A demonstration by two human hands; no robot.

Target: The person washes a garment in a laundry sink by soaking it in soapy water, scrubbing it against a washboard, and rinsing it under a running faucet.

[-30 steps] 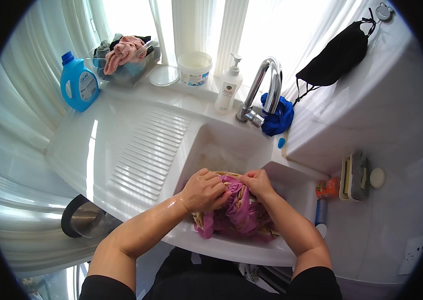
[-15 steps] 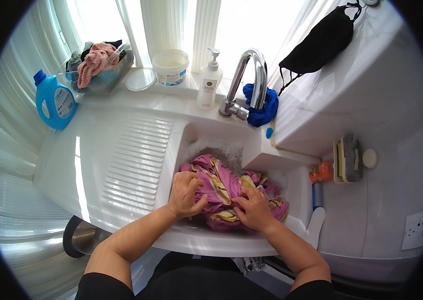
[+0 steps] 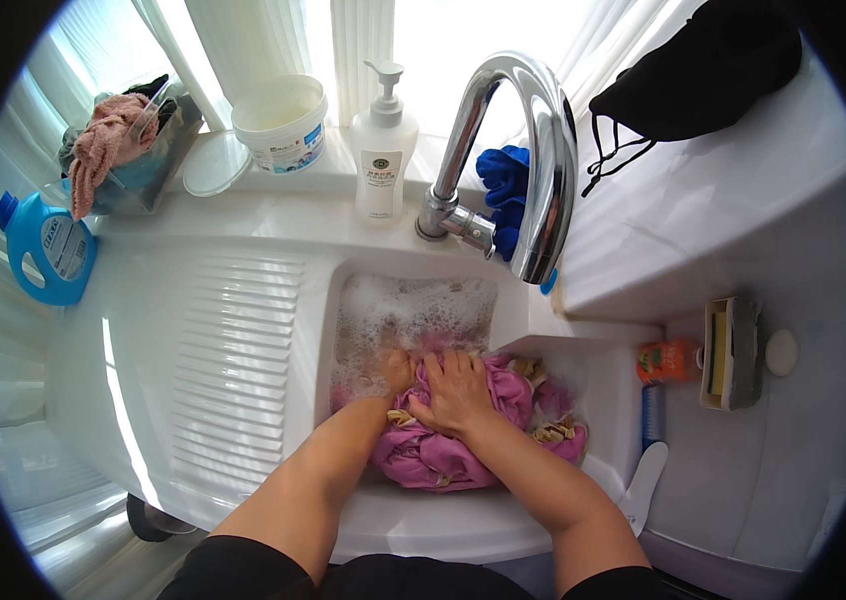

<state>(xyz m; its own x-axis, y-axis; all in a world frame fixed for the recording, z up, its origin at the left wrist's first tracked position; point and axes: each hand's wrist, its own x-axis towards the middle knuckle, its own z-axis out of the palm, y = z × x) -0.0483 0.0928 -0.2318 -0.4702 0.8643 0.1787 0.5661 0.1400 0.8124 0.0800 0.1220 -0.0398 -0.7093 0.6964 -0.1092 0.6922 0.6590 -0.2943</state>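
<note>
Both hands (image 3: 433, 385) palm-down, pressing pink garment (image 3: 443, 455), soapy sink (image 3: 413, 310)

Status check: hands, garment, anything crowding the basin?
Left hand and right hand pressing pink garment into soapy water. Tap spout overhangs basin; nothing blocking.
</note>
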